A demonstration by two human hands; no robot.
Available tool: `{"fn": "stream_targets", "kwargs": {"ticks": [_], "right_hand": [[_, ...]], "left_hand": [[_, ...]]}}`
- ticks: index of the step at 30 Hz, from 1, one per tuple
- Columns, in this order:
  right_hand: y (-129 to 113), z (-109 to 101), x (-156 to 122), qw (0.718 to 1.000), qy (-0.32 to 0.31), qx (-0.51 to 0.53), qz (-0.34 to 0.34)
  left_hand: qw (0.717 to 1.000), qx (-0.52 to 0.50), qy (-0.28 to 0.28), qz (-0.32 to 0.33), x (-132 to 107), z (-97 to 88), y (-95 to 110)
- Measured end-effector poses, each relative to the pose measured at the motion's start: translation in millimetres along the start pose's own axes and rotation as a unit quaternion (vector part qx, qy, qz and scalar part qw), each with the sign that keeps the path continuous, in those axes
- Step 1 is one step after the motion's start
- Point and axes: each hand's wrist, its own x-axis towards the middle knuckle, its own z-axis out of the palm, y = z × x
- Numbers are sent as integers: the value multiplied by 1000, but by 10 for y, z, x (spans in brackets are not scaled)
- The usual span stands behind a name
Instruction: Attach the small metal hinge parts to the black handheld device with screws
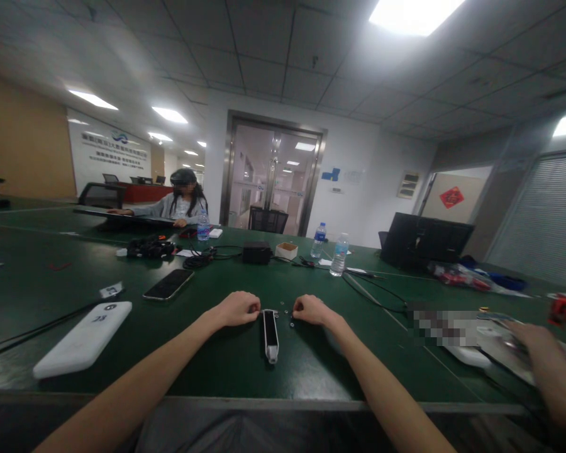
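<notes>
My left hand (239, 308) rests on the green table with its fingers curled closed. Its fingertips are at the far left corner of a narrow white case with a dark inner face (270, 333); whether they touch it I cannot tell. The case lies lengthwise, its tapered end toward me. To the right of it, my right hand (310, 309) is closed in a pinch close to the tabletop. Anything between the fingertips of either hand is too small or hidden to name. Several tiny ring-like pieces, one a small pale ring (292, 325), lie between my hands.
On the left lie a white block-like device (85, 340) and a phone (168, 284). Cables, a black box (256, 252), a small open carton (287, 251) and water bottles (339, 255) stand farther back. Another person's hand (538, 346) is at the right; someone sits across (183, 204).
</notes>
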Motion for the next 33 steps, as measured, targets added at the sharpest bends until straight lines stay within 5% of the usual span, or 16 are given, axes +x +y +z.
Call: {"fn": "stream_targets", "kwargs": {"ticks": [13,20,33], "right_hand": [[-102,-22,-64,1000,13,-4,-18],[-237,-54,-120,987,117,20,-109],[-559,188,-133,922,159,304,-179]], "left_hand": [[1000,-15,-5,-19,-27,-38,-19],[999,-2,43,-22,-30,-71,38],[983,-16,137,123,-5,-17,267]]}}
